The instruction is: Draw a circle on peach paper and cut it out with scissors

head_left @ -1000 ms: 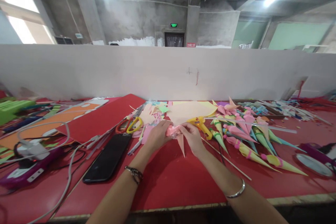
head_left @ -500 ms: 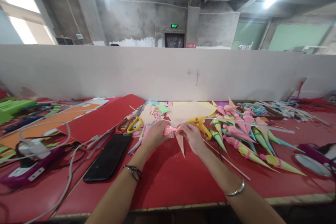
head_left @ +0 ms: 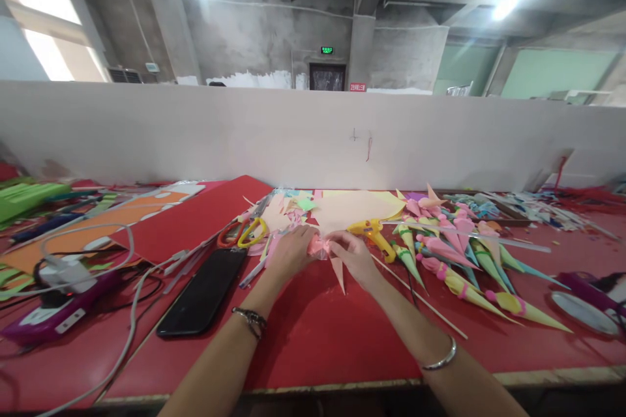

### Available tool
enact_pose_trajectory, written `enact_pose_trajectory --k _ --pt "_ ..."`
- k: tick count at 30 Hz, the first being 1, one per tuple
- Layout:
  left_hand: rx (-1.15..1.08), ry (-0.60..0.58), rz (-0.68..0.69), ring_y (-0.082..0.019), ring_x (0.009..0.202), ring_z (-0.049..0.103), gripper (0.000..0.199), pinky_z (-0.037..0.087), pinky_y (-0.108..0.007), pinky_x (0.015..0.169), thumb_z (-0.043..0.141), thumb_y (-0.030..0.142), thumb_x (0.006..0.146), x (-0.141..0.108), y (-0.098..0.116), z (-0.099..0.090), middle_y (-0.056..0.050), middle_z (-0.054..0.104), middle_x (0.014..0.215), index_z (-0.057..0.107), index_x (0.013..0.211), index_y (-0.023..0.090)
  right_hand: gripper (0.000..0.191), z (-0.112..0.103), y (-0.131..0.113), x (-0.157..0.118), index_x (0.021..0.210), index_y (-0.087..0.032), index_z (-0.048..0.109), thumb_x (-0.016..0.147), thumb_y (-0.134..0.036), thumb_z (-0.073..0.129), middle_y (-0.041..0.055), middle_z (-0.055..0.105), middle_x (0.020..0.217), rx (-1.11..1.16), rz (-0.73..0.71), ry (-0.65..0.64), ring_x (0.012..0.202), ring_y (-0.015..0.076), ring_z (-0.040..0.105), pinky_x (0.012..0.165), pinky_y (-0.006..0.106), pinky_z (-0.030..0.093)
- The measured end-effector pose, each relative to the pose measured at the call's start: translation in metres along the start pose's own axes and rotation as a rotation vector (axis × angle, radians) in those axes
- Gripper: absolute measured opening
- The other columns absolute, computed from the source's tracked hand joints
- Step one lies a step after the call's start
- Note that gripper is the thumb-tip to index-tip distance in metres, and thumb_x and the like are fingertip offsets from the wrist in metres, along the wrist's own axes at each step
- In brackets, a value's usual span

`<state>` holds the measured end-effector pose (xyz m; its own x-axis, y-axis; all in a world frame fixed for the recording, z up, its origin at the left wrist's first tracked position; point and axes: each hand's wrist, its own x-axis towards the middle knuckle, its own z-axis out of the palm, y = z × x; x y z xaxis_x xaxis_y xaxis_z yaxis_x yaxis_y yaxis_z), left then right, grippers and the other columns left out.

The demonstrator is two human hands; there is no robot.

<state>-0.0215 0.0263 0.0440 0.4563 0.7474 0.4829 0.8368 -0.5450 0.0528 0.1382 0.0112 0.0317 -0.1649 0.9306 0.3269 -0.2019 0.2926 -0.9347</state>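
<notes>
1. Left hand and right hand are pinching a shiny pink piece, fingers nearly closed, over the table.
2. It's looking light, soft, kinda crinkly; probably crushes easily, so I'd be gripping the edges gently.
3. Peach cone is poking out below.
4. Back right, a brown-rimmed tray is apparently holding pale-blue scraps.
</notes>
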Motion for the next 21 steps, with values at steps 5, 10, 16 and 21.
enact_pose_trajectory --k 5,10,16,21 --pt "0.036 0.011 -0.045 -0.021 0.087 0.054 0.025 0.040 -0.031 0.070 0.052 0.035 0.075 0.000 0.003 -0.001 -0.008 0.058 0.090 0.052 0.094 0.019 0.019 -0.002 0.009 0.001 0.082 -0.017 0.060 0.066 -0.026 0.059 0.0019 0.060 0.076 -0.146 -0.058 -0.021 0.070 0.0140 0.055 0.064 0.025 0.044" --pt "0.020 0.008 -0.041 -0.022 0.088 0.054 0.026 0.040 -0.031 0.071 0.054 0.035 0.073 0.000 0.003 0.000 -0.008 0.058 0.092 0.052 0.094 0.019 0.015 -0.003 0.011 0.002 0.081 -0.018 0.058 0.067 -0.020 0.054 0.0024 0.060 0.081 -0.203 -0.111 0.015 0.073 0.0135 0.054 0.067 0.025 0.044" --pt "-0.010 0.017 -0.004 -0.021 0.084 0.054 0.025 0.040 -0.030 0.068 0.051 0.036 0.074 0.000 -0.002 0.001 -0.008 0.060 0.090 0.051 0.092 0.018 0.012 0.000 0.002 -0.002 0.075 -0.019 0.062 0.066 -0.020 0.055 -0.0006 0.059 0.073 -0.149 -0.080 -0.096 0.068 0.0122 0.051 0.064 0.024 0.040" --pt "0.063 -0.030 -0.121 -0.024 0.085 0.055 0.025 0.040 -0.032 0.069 0.053 0.036 0.072 -0.002 -0.009 0.007 -0.010 0.062 0.088 0.054 0.090 0.017 0.005 -0.003 -0.002 -0.003 0.065 -0.019 0.062 0.062 -0.017 0.059 -0.0038 0.054 0.063 0.114 0.025 -0.199 0.059 0.0087 0.047 0.059 0.021 0.038"
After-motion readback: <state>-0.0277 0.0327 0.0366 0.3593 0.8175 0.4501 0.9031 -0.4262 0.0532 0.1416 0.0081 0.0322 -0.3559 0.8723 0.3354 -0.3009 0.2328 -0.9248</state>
